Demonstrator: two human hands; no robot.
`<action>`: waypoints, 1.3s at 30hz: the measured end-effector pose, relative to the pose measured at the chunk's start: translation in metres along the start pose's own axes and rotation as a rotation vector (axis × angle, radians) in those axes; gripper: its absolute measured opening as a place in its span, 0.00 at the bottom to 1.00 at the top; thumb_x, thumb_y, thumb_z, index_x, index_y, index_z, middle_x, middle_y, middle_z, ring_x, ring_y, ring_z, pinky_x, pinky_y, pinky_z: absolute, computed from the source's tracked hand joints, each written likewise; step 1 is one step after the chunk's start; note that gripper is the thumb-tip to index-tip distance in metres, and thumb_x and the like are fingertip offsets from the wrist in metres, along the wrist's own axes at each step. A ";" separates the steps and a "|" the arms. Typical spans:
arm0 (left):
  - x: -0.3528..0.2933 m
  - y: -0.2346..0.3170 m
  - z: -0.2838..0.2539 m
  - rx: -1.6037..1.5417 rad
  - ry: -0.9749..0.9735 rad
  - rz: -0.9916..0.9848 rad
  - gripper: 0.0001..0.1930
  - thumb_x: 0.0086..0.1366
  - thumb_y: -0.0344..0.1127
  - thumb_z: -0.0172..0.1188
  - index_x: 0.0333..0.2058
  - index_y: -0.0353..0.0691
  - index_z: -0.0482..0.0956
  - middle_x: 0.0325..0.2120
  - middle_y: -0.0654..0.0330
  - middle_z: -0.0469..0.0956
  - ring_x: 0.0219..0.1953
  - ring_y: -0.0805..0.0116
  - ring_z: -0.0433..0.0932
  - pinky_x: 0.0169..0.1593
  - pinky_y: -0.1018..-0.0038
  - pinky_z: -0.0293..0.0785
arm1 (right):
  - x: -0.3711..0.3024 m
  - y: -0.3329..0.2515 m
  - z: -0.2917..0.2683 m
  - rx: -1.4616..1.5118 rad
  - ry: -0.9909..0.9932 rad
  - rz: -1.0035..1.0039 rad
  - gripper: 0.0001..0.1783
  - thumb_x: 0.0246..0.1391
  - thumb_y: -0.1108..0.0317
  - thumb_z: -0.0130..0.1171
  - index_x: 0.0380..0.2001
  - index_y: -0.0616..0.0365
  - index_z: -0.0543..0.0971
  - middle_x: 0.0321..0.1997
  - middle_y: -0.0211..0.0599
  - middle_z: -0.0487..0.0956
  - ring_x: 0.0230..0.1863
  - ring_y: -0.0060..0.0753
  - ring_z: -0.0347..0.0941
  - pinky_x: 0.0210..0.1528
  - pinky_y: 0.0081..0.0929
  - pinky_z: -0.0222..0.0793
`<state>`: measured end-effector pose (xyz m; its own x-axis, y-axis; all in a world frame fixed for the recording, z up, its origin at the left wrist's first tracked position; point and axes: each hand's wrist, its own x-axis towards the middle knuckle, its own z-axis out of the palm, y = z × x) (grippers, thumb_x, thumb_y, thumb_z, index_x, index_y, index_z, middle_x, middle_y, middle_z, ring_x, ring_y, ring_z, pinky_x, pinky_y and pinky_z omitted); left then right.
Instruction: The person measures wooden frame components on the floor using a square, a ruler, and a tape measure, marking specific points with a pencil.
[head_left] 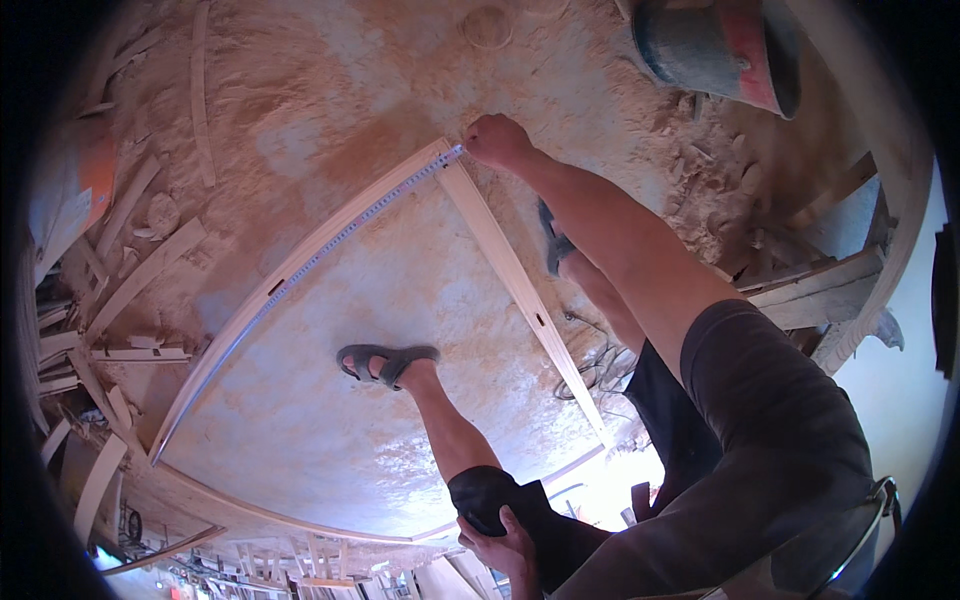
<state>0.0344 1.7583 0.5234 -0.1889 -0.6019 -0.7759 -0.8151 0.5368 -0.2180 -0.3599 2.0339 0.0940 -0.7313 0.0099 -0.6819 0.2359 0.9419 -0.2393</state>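
Pressing down at the far corner of a pale wooden frame (500,250), the right hand (497,140) is closed on the end of a tape measure (330,240), whose thin marked blade runs along the frame's long curved-looking rail. Fingertips are hidden under the fist. The left hand (500,545) lies spread on a dark-shorted knee, partly cut off below. Sawdust coats the floor (330,70); offcuts blur at the rim.

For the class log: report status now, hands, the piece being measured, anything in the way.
Right hand pins tape measure at frame corner. Left hand rests on knee. Tape runs along long wooden strip. Sandalled foot inside frame.
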 end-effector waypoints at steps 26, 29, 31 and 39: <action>0.008 0.019 -0.009 0.054 0.066 0.080 0.46 0.57 0.57 0.67 0.64 0.30 0.61 0.53 0.34 0.64 0.55 0.31 0.69 0.57 0.47 0.69 | 0.026 -0.009 0.002 -0.080 -0.132 0.101 0.14 0.49 0.64 0.59 0.37 0.57 0.85 0.43 0.48 0.84 0.47 0.50 0.82 0.47 0.45 0.79; 0.006 0.025 -0.012 0.039 0.055 0.041 0.46 0.57 0.55 0.67 0.65 0.30 0.59 0.53 0.35 0.64 0.55 0.32 0.69 0.57 0.48 0.69 | 0.023 -0.014 0.004 -0.169 -0.081 0.071 0.13 0.51 0.61 0.55 0.32 0.52 0.86 0.41 0.44 0.84 0.45 0.50 0.81 0.45 0.47 0.78; 0.004 0.025 -0.014 0.014 0.033 0.019 0.46 0.57 0.54 0.68 0.65 0.31 0.59 0.53 0.35 0.65 0.55 0.33 0.69 0.58 0.49 0.69 | 0.014 -0.016 0.004 -0.271 -0.049 -0.010 0.13 0.51 0.60 0.55 0.31 0.52 0.86 0.40 0.43 0.84 0.44 0.49 0.81 0.44 0.48 0.78; 0.012 0.006 -0.034 -0.066 -0.075 -0.058 0.42 0.56 0.49 0.69 0.64 0.35 0.62 0.51 0.38 0.67 0.55 0.36 0.69 0.57 0.50 0.70 | -0.090 -0.007 -0.016 -0.496 -0.148 -0.523 0.14 0.60 0.62 0.47 0.30 0.54 0.81 0.36 0.48 0.82 0.40 0.53 0.80 0.46 0.51 0.75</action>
<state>0.0081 1.7338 0.5328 -0.1007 -0.5834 -0.8059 -0.8583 0.4606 -0.2262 -0.3058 2.0319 0.1680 -0.5668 -0.4943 -0.6591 -0.4626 0.8529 -0.2419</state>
